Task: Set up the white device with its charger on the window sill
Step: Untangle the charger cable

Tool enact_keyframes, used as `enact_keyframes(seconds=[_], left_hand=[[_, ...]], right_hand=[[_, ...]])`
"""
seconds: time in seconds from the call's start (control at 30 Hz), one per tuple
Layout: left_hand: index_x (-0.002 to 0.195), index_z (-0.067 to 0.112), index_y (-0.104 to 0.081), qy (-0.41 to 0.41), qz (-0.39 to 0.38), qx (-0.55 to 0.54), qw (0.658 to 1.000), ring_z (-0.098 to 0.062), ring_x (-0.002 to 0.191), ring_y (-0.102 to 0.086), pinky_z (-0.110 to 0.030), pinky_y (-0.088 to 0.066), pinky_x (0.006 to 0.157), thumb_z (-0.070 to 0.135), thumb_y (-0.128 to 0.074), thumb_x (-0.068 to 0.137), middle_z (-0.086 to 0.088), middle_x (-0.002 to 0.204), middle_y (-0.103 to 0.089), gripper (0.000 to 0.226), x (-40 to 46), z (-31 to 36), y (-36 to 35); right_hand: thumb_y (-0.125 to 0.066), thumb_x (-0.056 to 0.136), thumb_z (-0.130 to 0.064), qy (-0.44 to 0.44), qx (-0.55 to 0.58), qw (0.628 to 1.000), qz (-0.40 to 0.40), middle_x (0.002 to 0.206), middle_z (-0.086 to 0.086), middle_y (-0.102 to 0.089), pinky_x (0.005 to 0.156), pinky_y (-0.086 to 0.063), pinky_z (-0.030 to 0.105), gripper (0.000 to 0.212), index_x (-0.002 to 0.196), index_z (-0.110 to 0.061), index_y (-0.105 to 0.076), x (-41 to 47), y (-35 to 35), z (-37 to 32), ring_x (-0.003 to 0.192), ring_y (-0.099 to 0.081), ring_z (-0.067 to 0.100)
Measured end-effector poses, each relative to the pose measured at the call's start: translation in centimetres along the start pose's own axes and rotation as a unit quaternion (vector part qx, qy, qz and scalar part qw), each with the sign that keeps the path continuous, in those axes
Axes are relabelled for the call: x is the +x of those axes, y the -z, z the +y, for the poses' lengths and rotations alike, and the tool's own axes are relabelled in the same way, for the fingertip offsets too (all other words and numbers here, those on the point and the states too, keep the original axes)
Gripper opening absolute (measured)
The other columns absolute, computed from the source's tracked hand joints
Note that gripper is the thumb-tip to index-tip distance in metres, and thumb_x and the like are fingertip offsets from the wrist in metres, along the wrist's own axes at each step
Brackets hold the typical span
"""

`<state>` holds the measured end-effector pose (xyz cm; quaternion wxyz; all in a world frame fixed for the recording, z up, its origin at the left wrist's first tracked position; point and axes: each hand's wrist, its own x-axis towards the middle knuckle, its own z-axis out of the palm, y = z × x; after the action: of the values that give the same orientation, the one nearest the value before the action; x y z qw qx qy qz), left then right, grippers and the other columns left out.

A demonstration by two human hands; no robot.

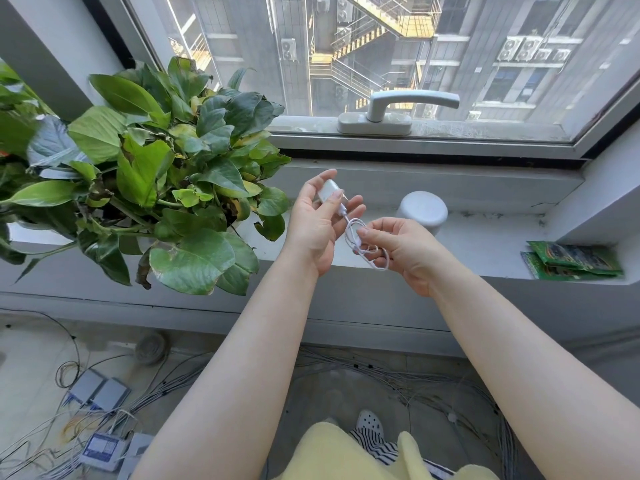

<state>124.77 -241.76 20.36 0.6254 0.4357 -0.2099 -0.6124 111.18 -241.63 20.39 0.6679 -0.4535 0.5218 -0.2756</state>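
Observation:
A round white device (pixel 422 210) stands on the grey window sill (pixel 485 244), just right of my hands. My left hand (pixel 318 223) holds a small white charger block (pixel 329 192) between thumb and fingers, above the sill's front edge. A thin white cable (pixel 356 237) runs from the block down into coiled loops. My right hand (pixel 398 247) pinches those loops, with part of the coil hanging below the fingers. The cable's far end is hidden in my right hand.
A big leafy potted plant (pixel 156 181) fills the sill's left side, close to my left hand. Green packets (pixel 571 261) lie at the sill's right end. A window handle (pixel 398 109) sits behind. Cables and small boxes (pixel 100 396) cover the floor below.

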Motion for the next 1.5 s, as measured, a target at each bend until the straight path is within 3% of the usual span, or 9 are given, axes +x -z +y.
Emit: enact_keyframes(seconds=[0.27,0.4,0.47,0.63,0.8,0.93,1.2,1.33,1.5], left_hand=[[0.113,0.027,-0.06,-0.028,-0.09,0.227,0.969,-0.02,0.101,-0.064,-0.044,-0.056,0.089,0.001,-0.039,0.097,-0.001,0.116,-0.049,0.037,-0.7,0.7,0.7],[0.123,0.026,-0.053,0.002,-0.164,0.217,0.962,-0.029,0.117,-0.058,-0.045,-0.052,0.096,-0.006,-0.061,0.082,-0.001,0.114,-0.047,0.052,-0.9,1.0,1.4],[0.127,0.028,-0.049,-0.004,-0.183,0.237,0.954,-0.021,0.11,-0.061,-0.041,-0.05,0.099,-0.008,-0.07,0.074,-0.003,0.114,-0.047,0.068,-1.0,1.1,1.7],[0.128,0.024,-0.047,-0.038,-0.161,0.272,0.948,-0.011,0.095,-0.063,-0.024,-0.053,0.087,-0.009,-0.072,0.073,-0.002,0.109,-0.047,0.068,-1.2,1.2,1.4],[0.126,0.022,-0.047,-0.056,-0.116,0.266,0.955,-0.011,0.087,-0.059,-0.019,-0.053,0.081,-0.01,-0.068,0.076,-0.003,0.104,-0.048,0.063,-1.0,1.1,1.4],[0.126,0.021,-0.046,-0.077,-0.086,0.258,0.959,-0.006,0.08,-0.06,-0.015,-0.051,0.076,-0.009,-0.067,0.078,-0.001,0.103,-0.048,0.061,-0.8,1.1,1.1],[0.126,0.023,-0.046,-0.071,-0.096,0.252,0.96,-0.005,0.081,-0.06,-0.017,-0.051,0.08,-0.008,-0.068,0.077,-0.002,0.105,-0.049,0.062,-0.6,1.0,1.0],[0.124,0.025,-0.046,-0.082,-0.085,0.251,0.961,-0.005,0.082,-0.06,-0.018,-0.051,0.081,-0.008,-0.067,0.079,-0.001,0.104,-0.048,0.059,-0.4,0.9,1.2],[0.127,0.028,-0.048,-0.062,-0.085,0.191,0.976,-0.01,0.082,-0.055,-0.019,-0.051,0.081,-0.009,-0.054,0.086,-0.005,0.107,-0.047,0.055,0.0,1.2,1.4]], right_hand=[[-0.063,0.09,-0.019,0.026,0.047,0.996,0.069,0.075,0.002,-0.068,0.054,-0.055,0.02,0.016,0.1,-0.012,-0.051,-0.2,-0.1,-0.3,0.054,-0.068,0.014],[-0.062,0.09,-0.019,0.043,0.07,0.994,0.079,0.076,0.005,-0.068,0.049,-0.053,0.02,0.017,0.099,-0.012,-0.05,-0.2,0.1,-0.7,0.052,-0.069,0.014],[-0.063,0.09,-0.019,0.043,0.071,0.994,0.077,0.075,0.006,-0.067,0.047,-0.051,0.019,0.018,0.099,-0.012,-0.049,-0.2,0.2,-0.9,0.049,-0.066,0.013],[-0.068,0.086,-0.02,0.036,0.059,0.995,0.075,0.076,0.007,-0.064,0.045,-0.045,0.016,0.029,0.103,-0.011,-0.047,-0.1,0.3,-0.9,0.042,-0.054,0.005],[-0.071,0.081,-0.006,0.046,0.114,0.99,0.076,0.087,0.012,-0.065,0.062,-0.055,0.017,0.04,0.111,-0.009,-0.046,-0.5,1.1,-0.4,0.056,-0.066,0.008],[-0.069,0.08,0.003,0.058,0.115,0.985,0.115,0.081,0.011,-0.064,0.062,-0.056,0.018,0.035,0.104,-0.01,-0.046,-0.7,1.4,-0.1,0.054,-0.067,0.008],[-0.064,0.087,-0.009,0.035,0.167,0.978,0.117,0.081,0.01,-0.067,0.057,-0.055,0.018,0.013,0.096,-0.008,-0.055,-0.4,1.2,-0.1,0.057,-0.068,0.009],[-0.057,0.089,0.0,0.061,0.059,0.991,0.106,0.076,0.008,-0.062,0.055,-0.051,0.017,0.014,0.099,-0.009,-0.054,-0.2,1.4,0.1,0.052,-0.06,0.007],[-0.049,0.092,-0.004,0.098,-0.121,0.984,0.082,0.07,-0.003,-0.057,0.058,-0.039,0.02,0.026,0.115,-0.015,-0.048,-0.3,1.8,0.1,0.06,-0.049,0.011]])
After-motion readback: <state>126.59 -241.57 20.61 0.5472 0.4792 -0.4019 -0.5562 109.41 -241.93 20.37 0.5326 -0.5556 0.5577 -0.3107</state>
